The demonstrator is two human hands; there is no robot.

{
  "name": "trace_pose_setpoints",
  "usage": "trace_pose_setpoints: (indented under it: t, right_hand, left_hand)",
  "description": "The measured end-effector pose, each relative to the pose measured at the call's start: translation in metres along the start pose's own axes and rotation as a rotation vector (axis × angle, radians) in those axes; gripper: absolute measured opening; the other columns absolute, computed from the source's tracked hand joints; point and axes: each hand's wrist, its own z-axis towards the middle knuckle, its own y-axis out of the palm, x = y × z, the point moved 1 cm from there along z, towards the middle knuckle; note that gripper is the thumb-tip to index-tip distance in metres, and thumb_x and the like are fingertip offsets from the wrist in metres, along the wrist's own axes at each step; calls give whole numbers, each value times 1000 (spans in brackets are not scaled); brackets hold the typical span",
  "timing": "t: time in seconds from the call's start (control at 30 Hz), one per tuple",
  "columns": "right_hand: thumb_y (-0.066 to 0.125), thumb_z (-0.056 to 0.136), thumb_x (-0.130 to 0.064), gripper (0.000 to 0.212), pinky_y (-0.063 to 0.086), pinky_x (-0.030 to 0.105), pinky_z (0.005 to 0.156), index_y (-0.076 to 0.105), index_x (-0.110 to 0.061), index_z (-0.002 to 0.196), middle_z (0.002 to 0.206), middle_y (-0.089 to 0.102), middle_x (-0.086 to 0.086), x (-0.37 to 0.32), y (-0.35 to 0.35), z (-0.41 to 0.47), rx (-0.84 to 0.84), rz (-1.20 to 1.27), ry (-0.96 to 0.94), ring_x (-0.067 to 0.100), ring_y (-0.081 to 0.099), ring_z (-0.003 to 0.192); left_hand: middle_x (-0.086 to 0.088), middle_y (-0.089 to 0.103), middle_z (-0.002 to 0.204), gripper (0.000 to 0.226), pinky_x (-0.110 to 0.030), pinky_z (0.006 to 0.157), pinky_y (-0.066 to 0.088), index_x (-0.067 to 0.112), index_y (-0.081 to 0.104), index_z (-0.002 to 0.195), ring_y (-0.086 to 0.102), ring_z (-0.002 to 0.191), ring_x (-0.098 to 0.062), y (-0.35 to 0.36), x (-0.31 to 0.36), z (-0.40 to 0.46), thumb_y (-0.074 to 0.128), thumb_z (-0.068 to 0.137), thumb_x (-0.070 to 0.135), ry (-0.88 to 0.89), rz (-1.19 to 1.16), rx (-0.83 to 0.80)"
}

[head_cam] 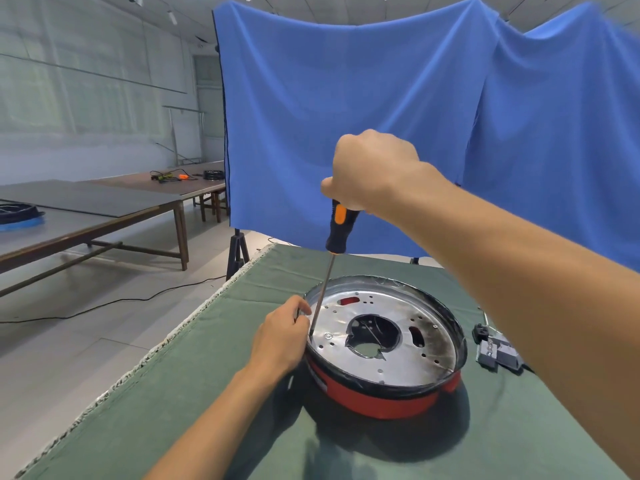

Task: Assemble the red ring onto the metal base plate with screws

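Red plastic shows only along the near and right flank of the red ring (377, 398), since the metal base plate (408, 355) sits on top of it and a dark rim hides the rest; the assembly rests on a green cloth (194, 393) covering the table in front of the person. The plate's large central opening is ragged-edged, and what lies under it is too dark to make out beyond a patch of cloth. The right hand (372, 174) is raised above the plate with its fingers wrapped fully round the top of a black and orange screwdriver (335, 230), so the upper handle is covered by the fist. The shaft slants down to the plate's left edge, where the tip meets the metal; any screw under it is too small to tell. The left hand (282, 336) rests against the plate's left rim, its fingertips curled in beside the shaft's lower end, seemingly pinching near the tip, though the fingers hide exactly what they touch. Right of the ring, partly behind the right forearm, lie small grey and black parts (497, 349) that cannot be identified. A blue backdrop (346, 98) hangs behind the table, and a long wooden table (104, 216) stands well apart at left.
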Motion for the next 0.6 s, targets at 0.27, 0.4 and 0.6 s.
trace_pose_setpoints:
  t: [0.27,0.4,0.6]
  right_hand:
    - [55,86,-27,30,30,21,45,49,-14,60,47,56,-1,8,0,1,-59,38,28,15,47,42]
    - [55,88,-40,30,48,27,57,51,-12,80,67,63,4,29,6,-4,-179,92,108,19,61,52]
    - [67,80,-36,27,32,21,42,55,-14,69,51,53,0,28,7,-7,-43,109,21,16,47,42]
  left_hand:
    - [9,46,63,18,-33,61,35,25,58,90,46,68,-19,1,-1,-1,43,89,16,9,-10,15]
    - [10,45,62,18,-34,62,36,27,57,87,46,69,-21,1,-1,0,44,87,15,5,-11,16]
    - [8,47,62,19,-33,61,36,29,55,82,47,67,-22,3,-3,1,43,86,15,-13,-19,20]
